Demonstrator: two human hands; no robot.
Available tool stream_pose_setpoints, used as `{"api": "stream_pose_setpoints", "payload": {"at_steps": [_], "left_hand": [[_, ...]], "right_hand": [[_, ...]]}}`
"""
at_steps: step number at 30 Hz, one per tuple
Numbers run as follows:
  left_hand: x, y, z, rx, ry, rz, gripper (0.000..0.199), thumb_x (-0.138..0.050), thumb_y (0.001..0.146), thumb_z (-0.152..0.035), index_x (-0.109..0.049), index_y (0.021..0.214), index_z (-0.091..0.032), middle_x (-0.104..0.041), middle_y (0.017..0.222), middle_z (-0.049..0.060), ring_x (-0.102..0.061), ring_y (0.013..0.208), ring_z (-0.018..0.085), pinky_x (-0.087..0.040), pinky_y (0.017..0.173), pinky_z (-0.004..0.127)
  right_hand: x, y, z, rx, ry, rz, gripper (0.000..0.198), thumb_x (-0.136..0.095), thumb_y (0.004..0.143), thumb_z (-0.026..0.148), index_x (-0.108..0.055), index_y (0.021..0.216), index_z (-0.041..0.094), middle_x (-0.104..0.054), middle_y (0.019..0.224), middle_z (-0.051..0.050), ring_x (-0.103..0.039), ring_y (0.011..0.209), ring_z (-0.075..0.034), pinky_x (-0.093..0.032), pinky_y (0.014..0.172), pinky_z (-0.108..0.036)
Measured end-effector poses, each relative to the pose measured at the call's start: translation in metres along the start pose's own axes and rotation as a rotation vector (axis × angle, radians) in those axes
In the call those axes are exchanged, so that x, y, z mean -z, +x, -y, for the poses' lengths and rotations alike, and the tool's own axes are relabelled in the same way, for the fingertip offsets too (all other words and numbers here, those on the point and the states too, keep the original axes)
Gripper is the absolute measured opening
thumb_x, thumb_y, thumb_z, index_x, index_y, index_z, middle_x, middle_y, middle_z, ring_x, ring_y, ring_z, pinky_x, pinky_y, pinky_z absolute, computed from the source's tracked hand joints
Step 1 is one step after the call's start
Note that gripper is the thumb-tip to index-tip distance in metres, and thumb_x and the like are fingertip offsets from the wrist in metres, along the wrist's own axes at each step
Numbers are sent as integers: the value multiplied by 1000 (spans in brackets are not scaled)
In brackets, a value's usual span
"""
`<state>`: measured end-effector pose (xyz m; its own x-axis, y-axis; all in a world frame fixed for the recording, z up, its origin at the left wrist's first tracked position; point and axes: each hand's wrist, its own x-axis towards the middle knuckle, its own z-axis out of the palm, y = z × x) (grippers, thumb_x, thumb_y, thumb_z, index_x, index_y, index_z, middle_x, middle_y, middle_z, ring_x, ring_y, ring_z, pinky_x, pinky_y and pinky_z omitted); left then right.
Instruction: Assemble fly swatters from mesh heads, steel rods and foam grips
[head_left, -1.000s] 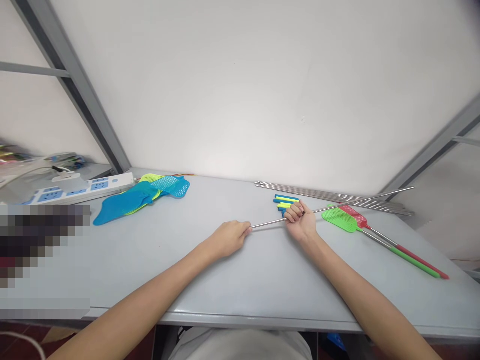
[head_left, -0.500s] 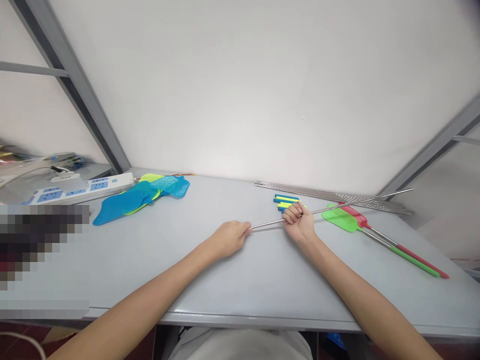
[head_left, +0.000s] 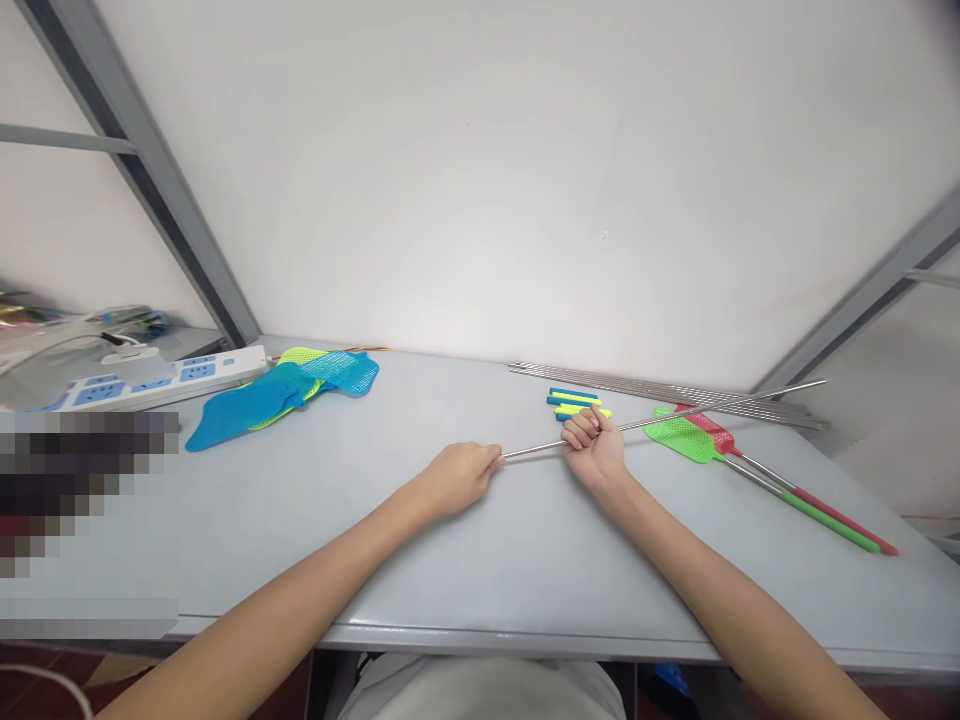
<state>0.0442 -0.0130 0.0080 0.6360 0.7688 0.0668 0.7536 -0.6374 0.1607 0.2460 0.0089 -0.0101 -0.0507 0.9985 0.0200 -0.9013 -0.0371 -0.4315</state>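
A thin metal rod (head_left: 675, 416) slants above the grey table (head_left: 525, 560), its far end up to the right. My left hand (head_left: 461, 475) is closed around the rod's near end and hides that tip. Farther along, my right hand (head_left: 594, 448) is closed on the same rod, palm up with its fingers curled over. Just behind the right hand lie several short blue and yellow tubes (head_left: 574, 397), partly covered by its fingers. A green fly swatter (head_left: 682, 437) and a red fly swatter (head_left: 844, 522) rest side by side to the right, with the rod crossing above their heads.
Along the wall at the back right lies a bundle of metal rods (head_left: 615, 382). Loose blue and yellow fly swatter heads (head_left: 255, 403) are heaped at the left. Beside them is a white power strip (head_left: 202, 370) with a plug and cable. Grey metal posts (head_left: 172, 200) frame the table.
My right hand has shifted slightly left along the rod, toward my left hand. The left hand and the rod look almost unmoved.
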Motion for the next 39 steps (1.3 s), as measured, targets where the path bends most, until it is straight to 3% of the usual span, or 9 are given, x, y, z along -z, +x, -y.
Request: {"api": "stream_pose_setpoints", "payload": {"at_steps": [26, 39], "left_hand": [[0, 0, -3, -7, 31, 0, 36, -17, 84, -32, -47, 72, -17, -52, 59, 4, -49, 54, 14, -28, 49, 24], [0, 1, -5, 13, 54, 11, 35, -18, 83, -32, -48, 73, -17, -52, 58, 4, -48, 53, 14, -27, 48, 24]], "right_hand": [[1, -2, -12, -19, 58, -61, 26, -41, 73, 17, -24, 53, 18, -18, 42, 8, -21, 32, -4, -23, 31, -17], [-3, -6, -18, -13, 23, -78, 27, -38, 75, 21, -24, 53, 18, -19, 42, 8, -22, 32, -4, -24, 32, -17]]}}
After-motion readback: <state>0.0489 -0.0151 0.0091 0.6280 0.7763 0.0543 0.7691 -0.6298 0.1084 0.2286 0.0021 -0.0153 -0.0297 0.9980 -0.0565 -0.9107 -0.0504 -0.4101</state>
